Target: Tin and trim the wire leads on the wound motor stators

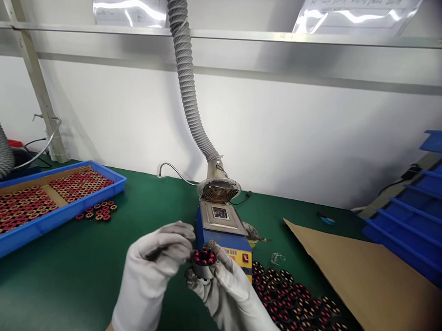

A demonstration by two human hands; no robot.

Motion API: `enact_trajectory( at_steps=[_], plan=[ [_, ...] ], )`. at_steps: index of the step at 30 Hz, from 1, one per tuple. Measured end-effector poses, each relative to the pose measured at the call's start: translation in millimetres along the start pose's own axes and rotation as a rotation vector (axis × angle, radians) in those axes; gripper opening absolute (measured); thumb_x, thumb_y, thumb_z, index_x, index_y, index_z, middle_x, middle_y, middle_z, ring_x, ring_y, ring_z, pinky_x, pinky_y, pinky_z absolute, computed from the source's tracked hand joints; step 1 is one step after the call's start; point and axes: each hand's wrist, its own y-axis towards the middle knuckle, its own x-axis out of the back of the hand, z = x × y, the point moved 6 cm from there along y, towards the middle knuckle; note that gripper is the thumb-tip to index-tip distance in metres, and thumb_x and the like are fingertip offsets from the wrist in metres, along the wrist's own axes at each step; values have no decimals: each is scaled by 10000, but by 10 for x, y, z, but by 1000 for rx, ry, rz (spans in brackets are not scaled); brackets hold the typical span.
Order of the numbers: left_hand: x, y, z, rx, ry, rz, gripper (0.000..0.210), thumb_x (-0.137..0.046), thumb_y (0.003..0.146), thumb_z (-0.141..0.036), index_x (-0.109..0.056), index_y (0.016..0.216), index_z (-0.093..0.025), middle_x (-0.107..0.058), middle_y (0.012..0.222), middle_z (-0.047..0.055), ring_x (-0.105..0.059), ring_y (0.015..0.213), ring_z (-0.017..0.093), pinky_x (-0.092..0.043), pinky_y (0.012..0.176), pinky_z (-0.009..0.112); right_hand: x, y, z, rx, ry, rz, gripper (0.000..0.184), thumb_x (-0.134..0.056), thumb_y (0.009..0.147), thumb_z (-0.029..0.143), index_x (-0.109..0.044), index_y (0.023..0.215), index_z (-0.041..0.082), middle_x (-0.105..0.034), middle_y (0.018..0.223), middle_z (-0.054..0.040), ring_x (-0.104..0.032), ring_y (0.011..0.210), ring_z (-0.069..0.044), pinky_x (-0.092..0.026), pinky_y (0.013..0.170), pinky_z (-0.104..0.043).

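My right hand (221, 275), in a white glove with darkened fingertips, grips a small motor stator (204, 256) between thumb and fingers. Red windings show on its top, and a grey metal ring or cup surrounds its lower part. Close on the left of the stator is my left hand (162, 258), also white-gloved, its fingers bent and drawn together. Whatever those fingers hold, if anything, is hidden. Just beyond both hands stands a blue and yellow soldering pot (223, 239) with a metal top plate (222, 218) and a small square opening.
A fume hood (219, 189) on a grey duct (188, 81) hangs over the pot. Many stators (299, 305) lie at right beside cardboard (370, 274). More fill a blue tray (119, 181) at left, with a loose cluster (98, 211) beside it. Blue trays (416, 223) stand far right.
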Motion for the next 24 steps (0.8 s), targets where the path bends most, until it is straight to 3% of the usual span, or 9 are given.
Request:
enact_trajectory(
  at_steps=[3,5,8,13,18,21,24],
  plan=[
    [-52,8,51,161,126,116,259,-606,635,-42,-695,807,-213,-671,915,32,-636,781,181,-521,618,170,-54,-35,-17,-28,84,-38,288,-752,642,211,-648,910,207,-696,863,-50,-655,740,-170,-510,767,-371],
    [-139,-7,81,228,158,209,220,-634,627,-54,-700,776,-201,-672,889,39,-634,776,184,-524,644,179,-60,-19,-36,-55,113,-39,307,-780,605,212,-659,887,223,-698,870,-33,-651,698,-149,-513,755,-348],
    [-136,8,52,163,108,152,161,-605,656,-52,-687,631,-189,-673,749,28,-629,747,164,-515,664,162,-51,3,-41,-93,93,-18,280,-821,527,188,-689,773,202,-706,769,-10,-643,667,-125,-506,741,-271],
    [55,35,-8,82,52,0,216,-565,664,-44,-690,721,-211,-678,833,9,-634,776,156,-516,662,153,-177,-122,-18,-167,235,53,243,-690,714,331,-670,917,198,-706,892,-55,-648,704,-135,-511,662,-255],
    [-160,-41,16,50,391,308,531,-682,543,12,-634,1000,-253,-605,1067,24,-557,990,198,-453,888,255,-244,-153,-22,-139,354,113,248,-626,763,359,-665,933,184,-687,944,-56,-618,886,-167,-487,792,-284],
    [-220,-58,64,24,297,386,410,-722,589,-23,-661,929,-244,-623,1010,31,-564,952,201,-460,874,279,-235,-140,-57,-144,379,115,244,-632,759,340,-655,952,191,-681,932,-38,-614,864,-144,-491,758,-252],
    [-158,-17,124,80,85,313,222,-694,652,-54,-697,792,-227,-664,890,31,-593,883,194,-484,808,246,-264,-154,-70,-147,306,133,242,-630,768,330,-654,953,177,-694,887,-49,-644,757,-153,-510,671,-264]
  ],
)
